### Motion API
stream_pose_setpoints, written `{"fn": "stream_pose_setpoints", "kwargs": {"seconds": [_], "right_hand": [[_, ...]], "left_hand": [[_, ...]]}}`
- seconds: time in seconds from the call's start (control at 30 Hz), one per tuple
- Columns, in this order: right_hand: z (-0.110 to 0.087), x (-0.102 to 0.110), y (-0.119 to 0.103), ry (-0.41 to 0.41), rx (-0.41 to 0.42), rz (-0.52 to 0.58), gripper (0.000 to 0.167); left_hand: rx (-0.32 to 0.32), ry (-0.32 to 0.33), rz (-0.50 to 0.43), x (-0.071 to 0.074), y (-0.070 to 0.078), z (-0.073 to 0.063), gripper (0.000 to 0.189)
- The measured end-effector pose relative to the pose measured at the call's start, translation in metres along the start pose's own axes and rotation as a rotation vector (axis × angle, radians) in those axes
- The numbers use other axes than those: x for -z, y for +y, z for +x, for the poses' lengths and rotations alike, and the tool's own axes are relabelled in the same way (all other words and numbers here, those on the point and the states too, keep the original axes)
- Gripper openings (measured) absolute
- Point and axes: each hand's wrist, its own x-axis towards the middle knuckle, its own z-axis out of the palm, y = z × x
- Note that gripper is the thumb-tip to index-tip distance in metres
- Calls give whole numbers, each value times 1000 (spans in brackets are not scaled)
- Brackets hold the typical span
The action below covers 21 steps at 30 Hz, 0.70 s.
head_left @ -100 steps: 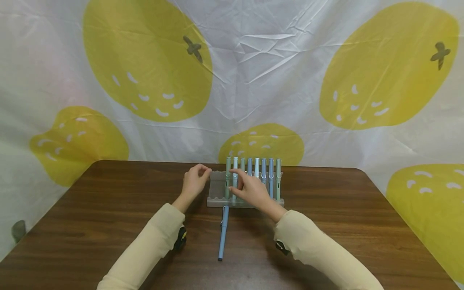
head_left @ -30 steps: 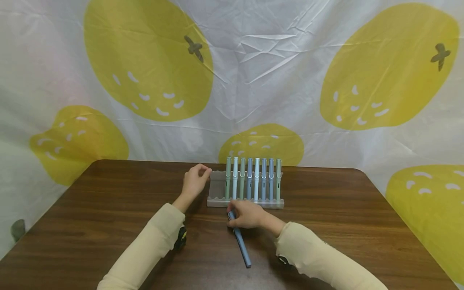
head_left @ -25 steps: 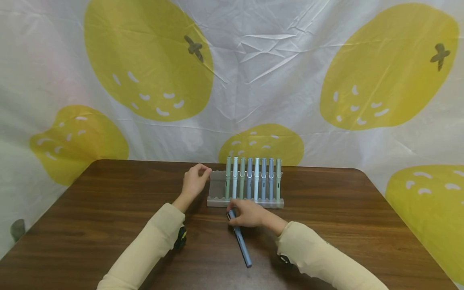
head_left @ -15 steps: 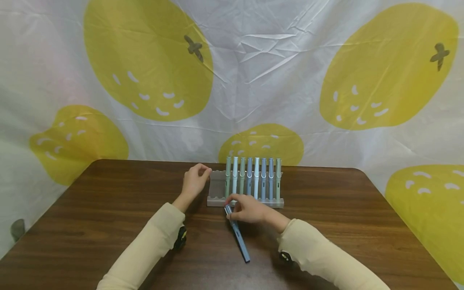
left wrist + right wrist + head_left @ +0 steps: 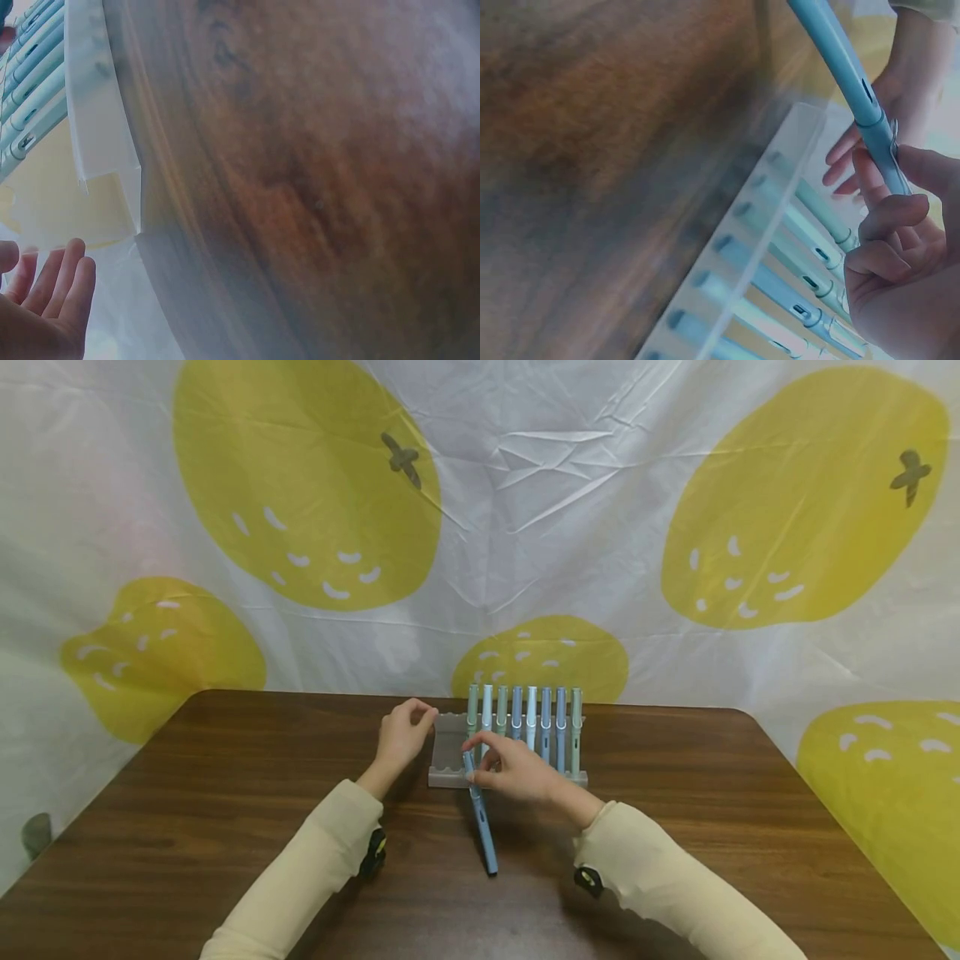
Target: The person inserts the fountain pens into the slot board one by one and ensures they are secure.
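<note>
My right hand [image 5: 517, 770] pinches a blue capped fountain pen [image 5: 483, 831] by its cap between thumb and fingertips. The pen slants in front of the clear pen rack [image 5: 450, 781], its barrel end pointing towards me. In the right wrist view the thumb lies by the metal clip of the pen [image 5: 844, 67], and the other fingers curl beneath. At the rack's upper left corner, my left hand [image 5: 401, 737] holds the edge with thumb and index fingertips; in the left wrist view that hand's [image 5: 56, 300] other fingers extend beside the rack's end.
Several green, pale blue and blue pens, among them a green pen [image 5: 576, 735] at the right end, stand side by side in the rack. Bare slots show at its left. The rack stands near the back of the brown wooden table [image 5: 262, 768], before a lemon-print cloth [image 5: 337, 652].
My right hand came down from the rack, took the blue pen off the table by its cap, and has raised it up towards the rack's left part. My left hand has stayed in place.
</note>
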Motion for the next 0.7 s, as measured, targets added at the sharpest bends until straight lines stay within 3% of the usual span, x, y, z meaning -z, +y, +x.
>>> {"fn": "stream_pose_setpoints", "kwargs": {"seconds": [0.17, 0.3, 0.7], "right_hand": [[6, 3, -2, 65, 27, 37, 33], [11, 6, -4, 136, 63, -1, 34], [24, 10, -8, 273, 48, -76, 33]], "left_hand": [[7, 3, 4, -1, -1, 1, 19], [11, 0, -3, -1, -2, 1, 19], [7, -3, -9, -1, -2, 2, 20]]}}
